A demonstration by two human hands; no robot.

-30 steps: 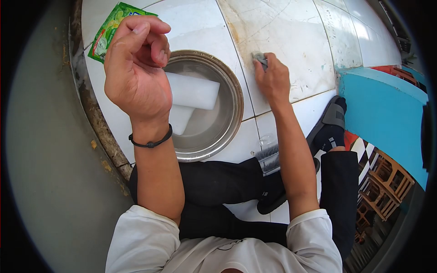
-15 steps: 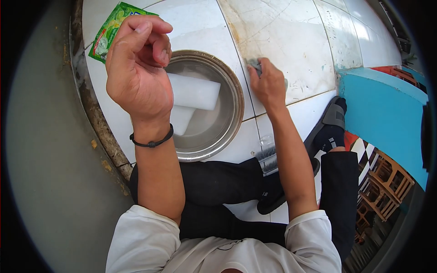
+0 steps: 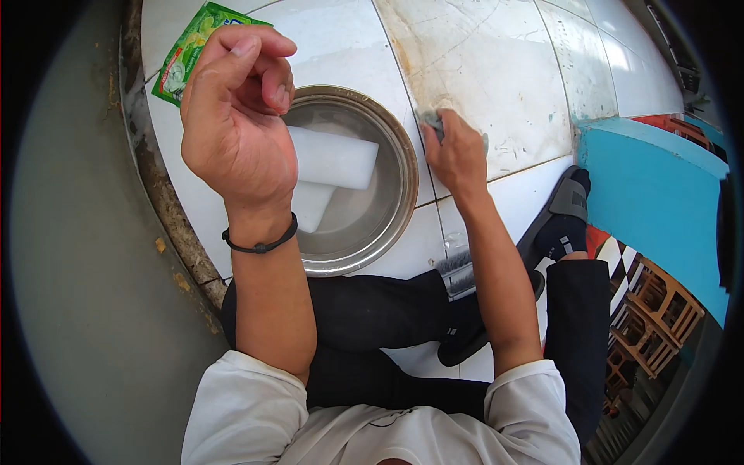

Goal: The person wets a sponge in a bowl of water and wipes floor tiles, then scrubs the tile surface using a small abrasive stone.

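My right hand (image 3: 457, 155) is closed around a small grey scrubbing pad (image 3: 434, 124) and holds it against the stained white tile (image 3: 504, 85). Most of the pad is hidden under the fingers. My left hand (image 3: 239, 116) is raised with palm up, its fingers loosely curled and nothing in them. Beneath and beside it sits a round metal basin (image 3: 407, 186) with water inside. Two white rectangular blocks (image 3: 337, 159), like foam sponges, lie overlapping in the basin. Behind my left hand, a green printed sachet (image 3: 180, 66) rests on the tiles.
A transparent plastic piece with dark bristles (image 3: 457, 271) lies near my knee. To the right stand a blue ledge (image 3: 651, 170) and brown wooden furniture (image 3: 659, 310). My sandalled foot (image 3: 564, 213) is beside the ledge. A dark rough edge (image 3: 159, 194) borders the grey surface at left.
My right hand has moved slightly down on the tile, with the grey scrubbing pad still in it. My left hand is almost unmoved.
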